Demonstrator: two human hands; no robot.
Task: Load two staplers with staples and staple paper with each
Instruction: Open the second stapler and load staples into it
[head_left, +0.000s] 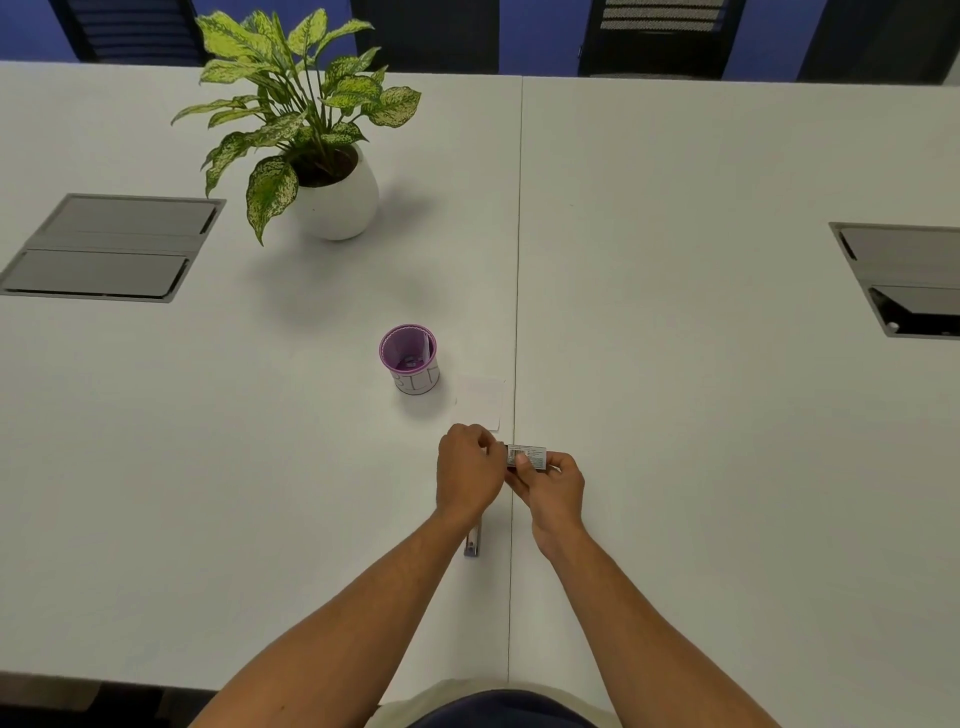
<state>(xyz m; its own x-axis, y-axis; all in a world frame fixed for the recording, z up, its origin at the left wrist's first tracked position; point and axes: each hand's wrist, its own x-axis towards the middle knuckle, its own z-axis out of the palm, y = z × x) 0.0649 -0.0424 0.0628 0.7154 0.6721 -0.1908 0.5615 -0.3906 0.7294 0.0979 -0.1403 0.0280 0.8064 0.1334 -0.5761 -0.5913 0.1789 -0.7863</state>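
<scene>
**Desk editor:** What goes under this one?

**Photographer:** Two bare hands meet above a white desk (727, 415), just over its centre seam. The right hand (558, 488) is closed around a small staple box (527, 457), whose long axis runs left to right. The left hand (467, 467) is curled at the box's left end, fingertips pinched there (whether they have the inner tray or a strip of staples, I can't tell).

**Desk editor:** And the stapler?

**Photographer:** One stapler (472, 543) lies on the desk directly below the left wrist, nearer the body than the box, its long axis pointing away from the person. Most of it is hidden by the forearm. The left hand is nearer.

**Desk editor:** Paper?

**Photographer:** A small white slip of paper (480, 400) lies flat just beyond the hands, beside a purple cup (409, 358).

**Desk editor:** Stage of the job?

**Photographer:** Early, I'd judge: staples need drawing out leftward, then carrying down to the stapler.
</scene>
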